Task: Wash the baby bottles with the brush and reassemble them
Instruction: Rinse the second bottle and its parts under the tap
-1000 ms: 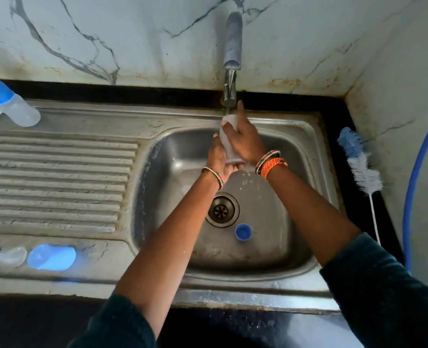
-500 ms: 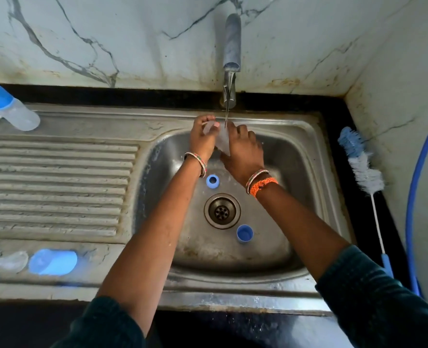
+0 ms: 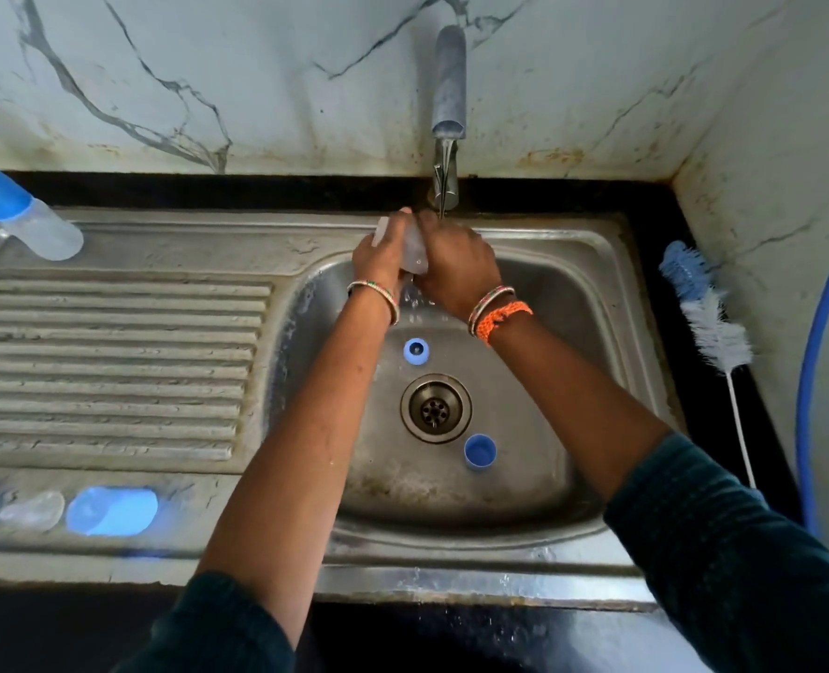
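One steel sink (image 3: 611, 264) fills most of the view, its ribbed draining board (image 3: 111, 361) on the left and its single basin on the right, with one drain (image 3: 435, 409) in the basin floor. One tap (image 3: 448, 89) comes out of the marble wall at the far side and drops a thin stream of water onto the hands. One blue hose (image 3: 810, 381) curves down the right wall. Two hands meet under the tap: the left hand (image 3: 383, 257) and the right hand (image 3: 458, 269) both curl their fingers round one clear bottle (image 3: 411, 247), which sits between the palms above the far part of the basin. One bottle brush (image 3: 708, 318) lies on the dark counter to the right of the sink, bristles far, thin white handle near. One assembled bottle with a blue cap (image 3: 21, 213) lies at the far left corner of the draining board. On the near left rim lie one blue cover (image 3: 111, 511) and, just left of it, one clear piece (image 3: 33, 510), both blurred. In the basin lie two small blue parts: one ring (image 3: 416, 351) just beyond the drain and one cap (image 3: 480, 451) near and right of it.
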